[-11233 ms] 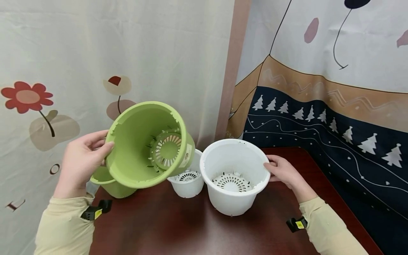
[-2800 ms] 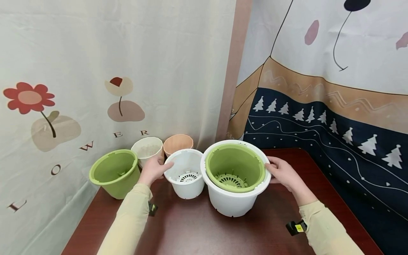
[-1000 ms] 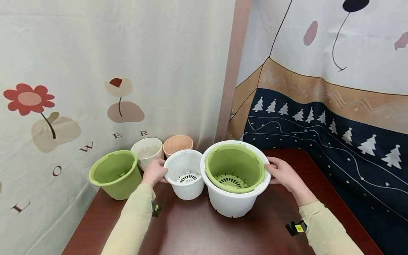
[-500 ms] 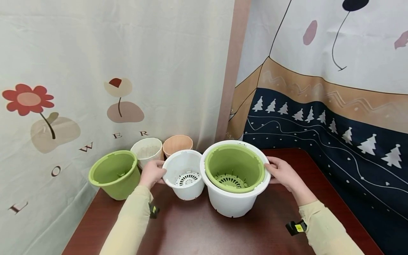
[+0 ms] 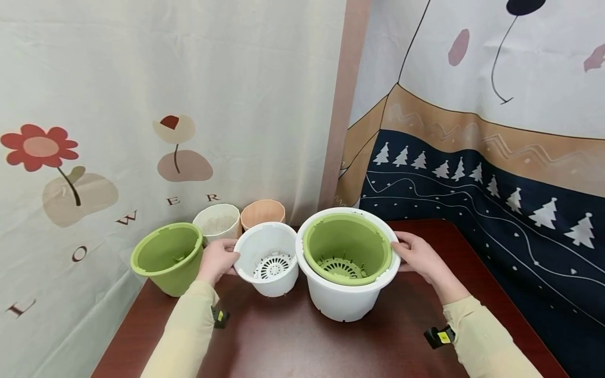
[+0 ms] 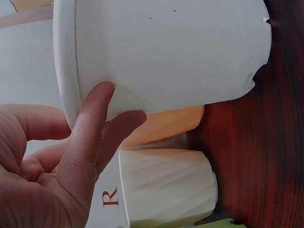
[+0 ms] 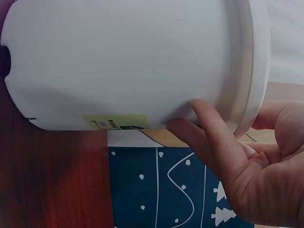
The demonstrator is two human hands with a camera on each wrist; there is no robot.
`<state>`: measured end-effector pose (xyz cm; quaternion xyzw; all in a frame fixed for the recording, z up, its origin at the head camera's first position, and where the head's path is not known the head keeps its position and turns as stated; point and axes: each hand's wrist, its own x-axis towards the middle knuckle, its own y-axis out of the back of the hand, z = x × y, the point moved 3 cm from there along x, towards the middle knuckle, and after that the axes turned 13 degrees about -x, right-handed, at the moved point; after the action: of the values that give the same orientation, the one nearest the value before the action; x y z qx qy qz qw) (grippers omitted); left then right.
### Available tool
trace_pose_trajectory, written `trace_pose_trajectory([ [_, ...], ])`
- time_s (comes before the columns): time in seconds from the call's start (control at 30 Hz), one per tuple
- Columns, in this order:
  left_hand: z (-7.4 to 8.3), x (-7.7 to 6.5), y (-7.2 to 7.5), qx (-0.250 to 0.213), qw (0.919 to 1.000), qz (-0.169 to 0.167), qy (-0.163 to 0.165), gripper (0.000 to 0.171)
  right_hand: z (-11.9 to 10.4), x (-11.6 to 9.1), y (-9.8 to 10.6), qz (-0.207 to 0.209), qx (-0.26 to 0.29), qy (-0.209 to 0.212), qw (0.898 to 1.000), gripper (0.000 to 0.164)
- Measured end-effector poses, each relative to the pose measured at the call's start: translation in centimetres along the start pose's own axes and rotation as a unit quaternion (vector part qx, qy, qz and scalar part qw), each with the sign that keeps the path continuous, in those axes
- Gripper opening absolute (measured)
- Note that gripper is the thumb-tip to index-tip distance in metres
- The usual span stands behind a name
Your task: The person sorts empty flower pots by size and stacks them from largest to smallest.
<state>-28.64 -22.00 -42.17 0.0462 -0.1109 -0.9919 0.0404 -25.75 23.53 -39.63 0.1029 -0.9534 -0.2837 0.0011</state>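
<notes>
My left hand (image 5: 218, 260) pinches the rim of the smaller white plastic flower pot (image 5: 271, 286) at its left side, thumb on the inside and fingers against the outer wall. That pot leans slightly left, its slotted base showing inside. On the right, my right hand (image 5: 419, 256) holds the rim of the larger white flower pot (image 5: 341, 304) between thumb and fingers. A green pot (image 5: 347, 236) sits nested inside it. The right wrist view shows a yellow label (image 7: 116, 122) on the large white pot's (image 7: 128, 61) outer wall.
Another green pot (image 5: 172, 281) stands at the left. Behind, against the curtain (image 5: 246, 94), are a cream pot (image 5: 217, 220) and a peach pot (image 5: 263, 212). Everything is on a dark red wooden table (image 5: 293, 346), with a patterned cloth (image 5: 472, 220) along its right side.
The green pot earlier in my left hand now sits inside the large white pot. My left hand then took the smaller white pot's rim and has drawn it left, tilting it. The right hand stays put.
</notes>
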Motion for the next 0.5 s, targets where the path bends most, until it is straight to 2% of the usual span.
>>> trace_pose_trajectory([
  [0.2, 0.7, -0.7, 0.2, 0.005, 1.0, -0.001, -0.005, 0.046, -0.1, 0.0, -0.1, -0.005, 0.008, 0.002, 1.0, 0.051],
  [0.5, 1.7, -1.0, 0.6, 0.006, 0.9994, 0.005, -0.034, 0.046, -0.1, -0.1, -0.1, -0.005, 0.008, -0.002, 1.0, 0.052],
])
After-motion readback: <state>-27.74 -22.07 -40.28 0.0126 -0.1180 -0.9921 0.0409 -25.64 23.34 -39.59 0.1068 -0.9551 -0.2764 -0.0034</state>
